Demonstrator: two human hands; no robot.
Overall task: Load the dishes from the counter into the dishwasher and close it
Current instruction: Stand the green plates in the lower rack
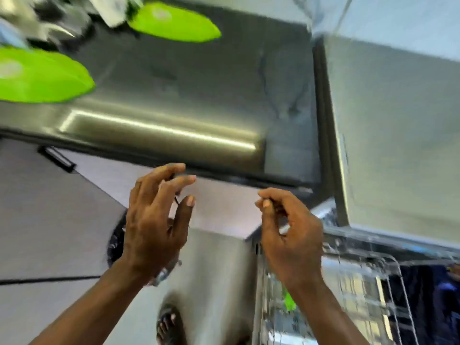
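In the head view, heavily blurred by motion, a steel bench [174, 95] is seen from above, running across the upper half of the frame. Two bright green plates are shown on it: one green plate [174, 22] near the far edge and a second green plate [42, 75] at the left, well apart from the first. Blurred metal items [57, 18] are seen at the top left corner, too smeared to be named.

Below the bench's front edge, both bare hands are held in the air. The left hand [156, 220] is shown with its grip spread, fingers fanned and nothing held. The right hand [288, 235] is curled, thumb and forefinger pressed together; what appears to be a small shiny object is pinched there, though it cannot be told for sure.

At the lower right, a wire dishwasher rack [361, 295] is seen pulled out, with a small green piece [289, 301] inside it beside the right forearm.
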